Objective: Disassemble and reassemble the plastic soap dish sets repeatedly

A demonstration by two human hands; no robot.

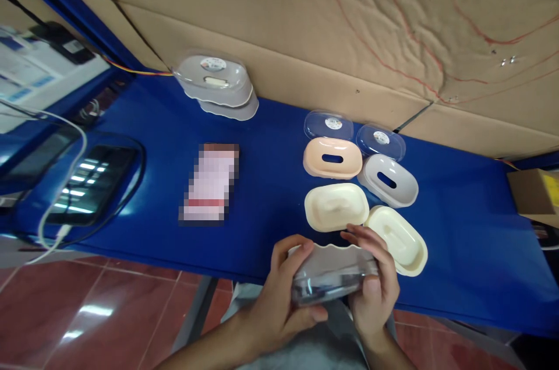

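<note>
Between my two hands, at the table's front edge, is a grey soap box [334, 268] with a clear cover on its lower side, tilted on its side. My left hand [290, 288] grips its left end and my right hand [375, 282] wraps round its right end. Just beyond lie two cream trays [336, 207] [404, 245]. Behind them sit a peach dish [332, 158] and a light grey dish [391, 180], each with an oval slot. Two clear lids [321, 125] [391, 145] with round stickers lie at the back.
Stacked grey soap boxes [218, 84] stand at the back left of the blue table [266, 183]. A blurred-out pink rectangle [212, 180] lies left of centre. A tablet [94, 183] with cables is further left; a cardboard box [533, 189] is at the right.
</note>
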